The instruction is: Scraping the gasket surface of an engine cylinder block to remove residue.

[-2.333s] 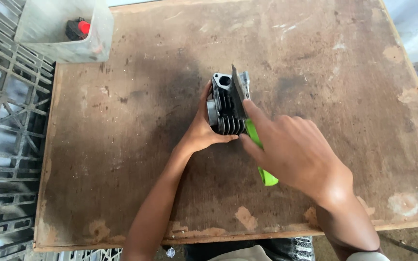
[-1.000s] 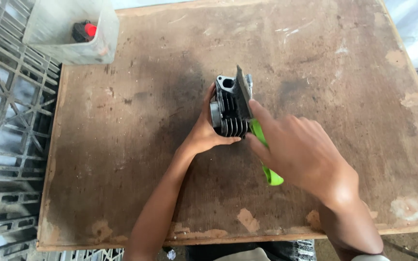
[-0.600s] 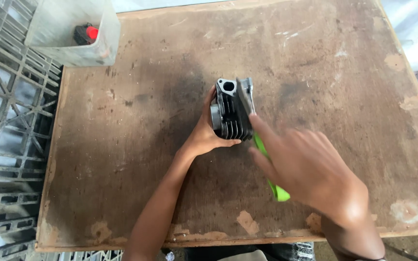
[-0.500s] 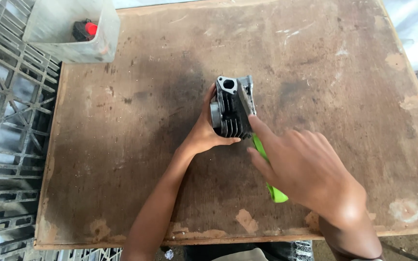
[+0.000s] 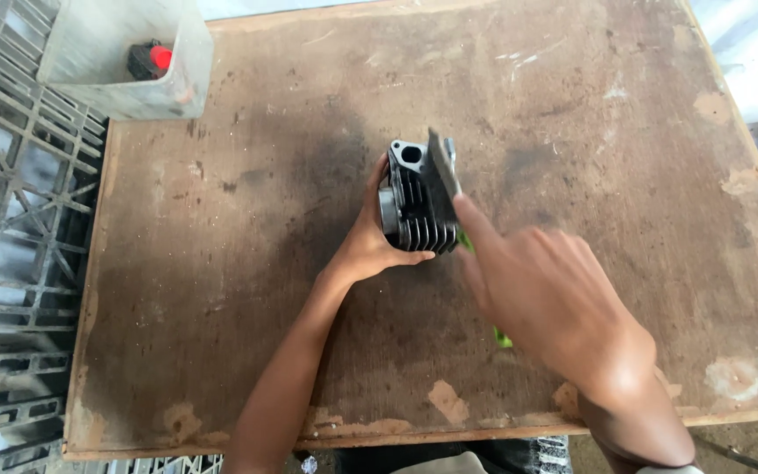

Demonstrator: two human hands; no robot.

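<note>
Gripping the finned cylinder (image 5: 416,204), left hand (image 5: 368,247); right hand (image 5: 547,298) presses scraper (image 5: 441,172).

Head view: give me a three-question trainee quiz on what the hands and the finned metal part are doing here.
1. True or false: the left hand grips the finned metal part on the wooden table.
2. The right hand holds a tool with a handle of which colour? A red, B green, C blue.
3. Fill in: the tool's flat blade lies against the part's ___ side.

Key: 1 true; 2 B, the green handle; 3 right.
</note>
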